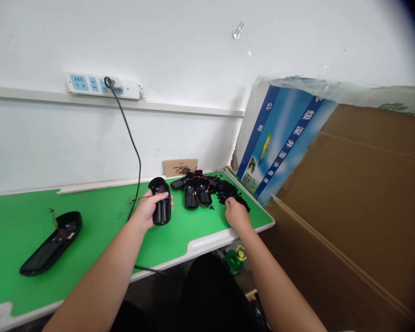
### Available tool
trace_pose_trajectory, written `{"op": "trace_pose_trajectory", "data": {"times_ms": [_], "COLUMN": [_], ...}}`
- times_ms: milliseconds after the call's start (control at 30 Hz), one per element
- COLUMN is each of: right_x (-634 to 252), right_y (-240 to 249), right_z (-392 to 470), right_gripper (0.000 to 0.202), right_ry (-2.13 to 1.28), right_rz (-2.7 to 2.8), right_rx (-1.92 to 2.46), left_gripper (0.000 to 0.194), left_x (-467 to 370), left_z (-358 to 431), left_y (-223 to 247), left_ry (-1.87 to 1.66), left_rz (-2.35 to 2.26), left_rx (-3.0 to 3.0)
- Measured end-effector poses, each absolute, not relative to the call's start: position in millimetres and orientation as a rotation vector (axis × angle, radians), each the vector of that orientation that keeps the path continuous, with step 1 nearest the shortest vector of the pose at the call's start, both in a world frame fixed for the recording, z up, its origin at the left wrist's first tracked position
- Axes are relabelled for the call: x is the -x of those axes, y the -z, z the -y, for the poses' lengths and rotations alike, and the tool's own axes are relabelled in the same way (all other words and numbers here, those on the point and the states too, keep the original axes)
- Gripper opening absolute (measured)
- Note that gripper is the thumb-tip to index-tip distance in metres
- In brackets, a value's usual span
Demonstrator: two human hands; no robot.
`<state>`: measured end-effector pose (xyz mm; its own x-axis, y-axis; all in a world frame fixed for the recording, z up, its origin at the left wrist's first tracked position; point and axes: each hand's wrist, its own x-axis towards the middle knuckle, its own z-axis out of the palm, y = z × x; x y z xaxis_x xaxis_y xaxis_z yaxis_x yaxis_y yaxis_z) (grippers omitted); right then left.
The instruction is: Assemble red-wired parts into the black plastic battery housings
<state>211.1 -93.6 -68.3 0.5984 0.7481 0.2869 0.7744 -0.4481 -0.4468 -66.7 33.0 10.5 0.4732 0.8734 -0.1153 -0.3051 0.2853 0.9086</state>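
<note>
My left hand [148, 208] is wrapped round a black plastic housing [162, 213], holding it upright above the green table, thumb across its front; a thin red wire sticks out to the left. At the near edge of a pile of small black parts [228, 188] is my right hand [234, 211], its fingers bent together; whatever they hold is hidden. Several similar black housings [191, 196] with red wires lie between the two hands, towards the wall. A longer black housing [51, 244] with wires lies at the left on the table.
Small dark bits sit on a cardboard piece [169, 168] by the wall. A black cable [134, 145] hangs from the power strip [90, 85] across the green table [100, 207]. Large cardboard [359, 193] stands at the right. A green bottle [232, 263] is below the table edge.
</note>
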Motion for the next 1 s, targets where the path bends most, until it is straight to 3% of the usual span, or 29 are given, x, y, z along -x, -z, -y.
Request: {"op": "trace_pose_trajectory", "data": {"times_ms": [267, 467, 767, 1000], "right_x": [-212.7, -193.8, -115.6, -104.0], "right_y": [67.5, 63.4, -21.6, -4.7], "right_z": [104.0, 103.6, 21.3, -4.0], "right_gripper": [0.025, 0.029, 0.033, 0.02], "right_ry": [0.084, -0.121, -1.119, -1.587], "right_rz": [0.947, 0.771, 0.769, 0.858], "right_rx": [2.011, 1.682, 0.817, 0.555], "left_gripper": [0.036, 0.034, 0.034, 0.032], "left_x": [64.8, 61.0, 64.7, 61.1], "left_z": [-29.8, -26.2, -26.9, -29.8], "left_y": [-5.8, -0.6, -8.1, -3.9], "left_ry": [-0.84, -0.793, -0.721, -0.723], "left_rz": [-0.699, -0.708, -0.645, -0.656], "left_rx": [-0.928, -0.87, -0.735, -0.659]}}
